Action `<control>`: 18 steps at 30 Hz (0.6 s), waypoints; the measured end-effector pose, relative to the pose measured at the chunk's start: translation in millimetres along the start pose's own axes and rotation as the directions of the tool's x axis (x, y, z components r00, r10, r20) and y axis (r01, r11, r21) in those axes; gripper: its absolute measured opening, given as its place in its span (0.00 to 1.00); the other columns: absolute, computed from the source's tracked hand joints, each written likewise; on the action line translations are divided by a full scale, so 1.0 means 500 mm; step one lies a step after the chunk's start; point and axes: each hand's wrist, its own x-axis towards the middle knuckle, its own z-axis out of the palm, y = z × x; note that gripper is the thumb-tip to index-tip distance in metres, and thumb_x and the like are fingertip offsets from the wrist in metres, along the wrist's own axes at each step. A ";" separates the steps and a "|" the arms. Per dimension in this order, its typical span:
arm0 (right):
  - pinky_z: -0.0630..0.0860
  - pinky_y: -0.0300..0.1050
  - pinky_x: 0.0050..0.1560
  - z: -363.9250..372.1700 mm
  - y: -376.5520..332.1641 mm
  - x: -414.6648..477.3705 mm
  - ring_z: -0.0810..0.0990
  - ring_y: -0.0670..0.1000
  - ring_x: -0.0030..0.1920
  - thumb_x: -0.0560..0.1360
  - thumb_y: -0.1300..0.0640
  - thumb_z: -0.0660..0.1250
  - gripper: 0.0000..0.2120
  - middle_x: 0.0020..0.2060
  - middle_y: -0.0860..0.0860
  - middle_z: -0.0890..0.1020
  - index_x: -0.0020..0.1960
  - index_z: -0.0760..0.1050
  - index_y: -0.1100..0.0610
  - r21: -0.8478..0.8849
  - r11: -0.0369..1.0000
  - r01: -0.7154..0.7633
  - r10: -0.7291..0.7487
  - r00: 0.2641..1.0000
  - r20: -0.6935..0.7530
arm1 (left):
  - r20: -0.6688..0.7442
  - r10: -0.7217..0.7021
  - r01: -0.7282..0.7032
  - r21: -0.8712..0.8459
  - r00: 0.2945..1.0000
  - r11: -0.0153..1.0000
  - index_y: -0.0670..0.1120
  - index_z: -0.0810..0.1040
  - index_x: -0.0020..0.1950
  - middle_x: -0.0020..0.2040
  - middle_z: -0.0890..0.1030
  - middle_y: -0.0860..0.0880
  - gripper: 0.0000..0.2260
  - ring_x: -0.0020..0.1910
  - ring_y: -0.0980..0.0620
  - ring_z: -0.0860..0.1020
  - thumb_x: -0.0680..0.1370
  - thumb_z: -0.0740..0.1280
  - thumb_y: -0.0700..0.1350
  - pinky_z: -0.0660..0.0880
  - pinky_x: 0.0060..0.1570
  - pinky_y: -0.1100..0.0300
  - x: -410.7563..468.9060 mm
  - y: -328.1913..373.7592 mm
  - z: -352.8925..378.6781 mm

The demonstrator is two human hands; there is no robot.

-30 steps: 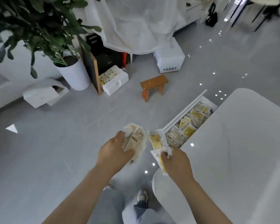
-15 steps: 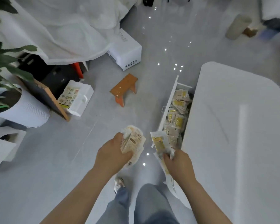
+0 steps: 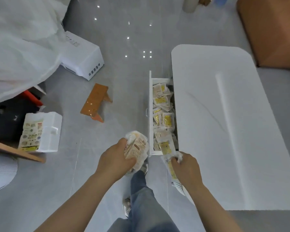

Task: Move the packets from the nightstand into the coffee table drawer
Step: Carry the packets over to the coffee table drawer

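Packets (image 3: 136,149): crinkly translucent wrappers, yellow-tan printed labels.

Bright, even, cool light falls softly from above. Small white pinpoints of glare are scattered over the glossy grey floor (image 3: 124,91), which suggests lamps overhead. A long pale streak of glare runs along the white table (image 3: 224,114), whose top is nearly overexposed. Shadows are faint and soft-edged, and the only dark patch lies under the cloth (image 3: 20,47) at the left. The cloth itself is washed out, with little detail in its folds. Everything is softened by slight motion blur, so the print on the packets (image 3: 137,148) in the left hand (image 3: 114,161) cannot be read. Straight lines are bent toward the edges by the wide-angle lens, and the corners are soft.
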 end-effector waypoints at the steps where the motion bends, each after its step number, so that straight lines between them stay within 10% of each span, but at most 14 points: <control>1: 0.68 0.26 0.31 0.001 -0.001 0.024 0.74 0.42 0.31 0.76 0.58 0.61 0.10 0.36 0.50 0.82 0.42 0.81 0.54 -0.001 1.000 -0.018 0.018 1.000 -0.002 | 0.014 0.012 -0.012 0.018 1.000 1.000 0.52 0.66 0.59 0.52 0.78 0.53 0.19 0.47 0.50 0.78 0.72 0.68 0.54 0.74 0.43 0.58 0.030 0.008 -0.004; 18: 0.70 0.39 0.36 0.055 0.054 0.342 0.79 0.50 0.38 0.78 0.56 0.60 0.11 0.33 0.47 0.77 0.37 0.73 0.49 0.041 0.944 -0.327 0.328 0.944 -0.029 | 0.253 0.183 -0.239 0.215 0.950 0.947 0.48 0.65 0.63 0.49 0.76 0.51 0.19 0.42 0.51 0.73 0.75 0.64 0.51 0.69 0.38 0.58 0.487 0.083 0.106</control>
